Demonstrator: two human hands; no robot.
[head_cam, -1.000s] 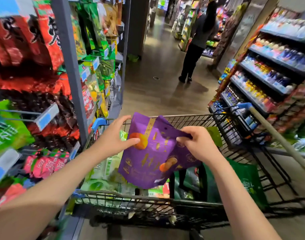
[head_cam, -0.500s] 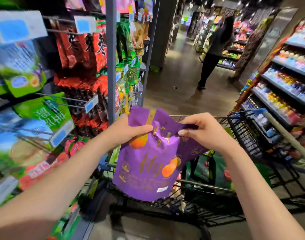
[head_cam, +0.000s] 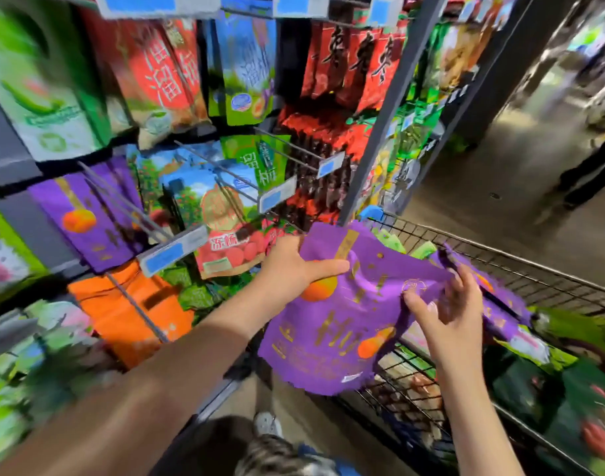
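Purple snack pouch hung above the shopping cart, at 4 o'clock from pegged purple pouches. Left hand clamped its top corner, bearing the weight. Right hand steadied the opposite edge; its grip was blurred and could not be determined.

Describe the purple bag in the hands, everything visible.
The purple bag is a glossy, soft-looking pouch with gold lettering, a gold strip at the top and pictures of round orange fruit. It hangs crumpled and tilted over the cart, beside the rack. The left hand grips its upper left corner, thumb across the front. The right hand touches its upper right edge; blur hides whether it pinches. A white label sits near the bottom.
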